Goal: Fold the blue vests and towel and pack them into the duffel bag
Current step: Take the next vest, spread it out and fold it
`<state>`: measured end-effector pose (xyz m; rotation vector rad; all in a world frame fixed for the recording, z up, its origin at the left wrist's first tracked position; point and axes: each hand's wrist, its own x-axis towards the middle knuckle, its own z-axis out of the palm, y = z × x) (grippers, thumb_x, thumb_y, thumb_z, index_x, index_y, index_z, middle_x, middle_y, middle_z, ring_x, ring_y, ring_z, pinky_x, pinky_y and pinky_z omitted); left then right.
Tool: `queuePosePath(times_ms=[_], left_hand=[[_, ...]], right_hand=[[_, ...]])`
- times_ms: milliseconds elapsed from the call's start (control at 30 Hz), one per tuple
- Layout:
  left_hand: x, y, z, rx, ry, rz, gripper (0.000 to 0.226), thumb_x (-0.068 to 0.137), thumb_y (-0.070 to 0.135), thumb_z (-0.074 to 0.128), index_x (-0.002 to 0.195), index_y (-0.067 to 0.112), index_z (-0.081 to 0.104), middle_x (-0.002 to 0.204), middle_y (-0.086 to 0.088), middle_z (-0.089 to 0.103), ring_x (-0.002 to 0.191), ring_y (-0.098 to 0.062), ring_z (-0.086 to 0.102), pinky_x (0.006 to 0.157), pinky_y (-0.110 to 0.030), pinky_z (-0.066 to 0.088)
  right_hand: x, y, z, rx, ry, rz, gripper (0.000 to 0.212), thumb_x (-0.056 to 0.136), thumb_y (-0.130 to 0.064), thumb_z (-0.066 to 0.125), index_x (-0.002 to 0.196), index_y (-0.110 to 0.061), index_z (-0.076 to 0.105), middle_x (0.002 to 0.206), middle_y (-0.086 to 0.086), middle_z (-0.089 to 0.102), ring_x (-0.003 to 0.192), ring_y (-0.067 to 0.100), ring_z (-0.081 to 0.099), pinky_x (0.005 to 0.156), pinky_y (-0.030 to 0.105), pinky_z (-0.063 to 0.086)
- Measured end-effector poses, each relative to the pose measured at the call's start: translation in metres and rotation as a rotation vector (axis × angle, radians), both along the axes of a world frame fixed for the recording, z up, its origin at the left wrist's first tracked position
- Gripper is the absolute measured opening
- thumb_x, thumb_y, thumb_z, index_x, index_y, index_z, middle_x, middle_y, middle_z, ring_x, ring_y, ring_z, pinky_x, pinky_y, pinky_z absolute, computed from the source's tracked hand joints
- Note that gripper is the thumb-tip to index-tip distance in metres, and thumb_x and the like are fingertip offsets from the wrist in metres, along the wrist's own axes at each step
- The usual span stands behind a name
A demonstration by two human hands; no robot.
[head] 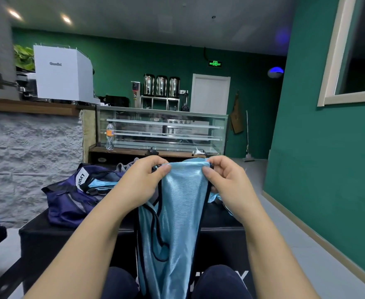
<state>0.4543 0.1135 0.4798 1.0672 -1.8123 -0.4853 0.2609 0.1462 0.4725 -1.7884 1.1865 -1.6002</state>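
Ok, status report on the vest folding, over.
Left hand and right hand each pinch the top edge of a blue vest, hanging. Duffel bag open on the black table, blue fabric inside. Nothing in the way.

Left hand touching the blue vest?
Touching. Head view: left hand pinches the blue vest at its top edge, thumb pressed onto the fabric.

Black table point(74, 238) with navy duffel bag point(69, 203) on top
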Motion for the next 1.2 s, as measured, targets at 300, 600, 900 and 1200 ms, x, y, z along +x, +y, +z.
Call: queuePosePath(times_ms=[300,600,900,1200], left_hand=[[-0.002,0.004,0.004,0.100,0.419,-0.211,0.029,0.100,0.031,0.040,0.100,0.019,0.067,0.077,0.002,0.070,0.058,-0.010,0.056,0.069,-0.027,0.049],[-0.012,0.009,0.002,-0.045,0.251,-0.236,0.032,0.094,0.038,0.040,0.112,0.026,0.063,0.102,0.008,0.071,0.102,-0.003,0.063,0.096,-0.023,0.044],[-0.009,0.008,0.005,-0.185,0.044,-0.072,0.037,0.098,0.033,0.038,0.129,0.025,0.057,0.104,0.006,0.059,0.098,0.010,0.050,0.083,0.000,0.033],[-0.003,0.008,0.009,-0.227,-0.016,-0.004,0.034,0.100,0.034,0.036,0.116,0.027,0.065,0.110,0.017,0.064,0.111,-0.003,0.055,0.089,-0.013,0.039]], right_hand=[[0.003,0.003,0.008,0.024,-0.017,-0.142,0.041,0.095,0.003,0.036,0.086,-0.022,0.068,0.100,-0.007,0.060,0.089,0.004,0.055,0.065,0.002,0.038],[0.043,0.012,0.004,0.090,0.506,0.048,0.043,0.078,-0.044,0.072,0.117,-0.028,0.061,0.125,-0.012,0.050,0.114,-0.001,0.047,0.085,0.014,0.036],[0.057,0.016,0.002,0.068,0.603,0.019,0.045,0.076,-0.042,0.070,0.113,-0.026,0.051,0.108,-0.010,0.044,0.099,0.004,0.049,0.086,0.025,0.044],[0.032,-0.001,0.009,0.006,0.497,-0.155,0.020,0.095,-0.016,0.043,0.094,-0.022,0.062,0.101,-0.007,0.059,0.084,0.004,0.047,0.069,0.021,0.033]])
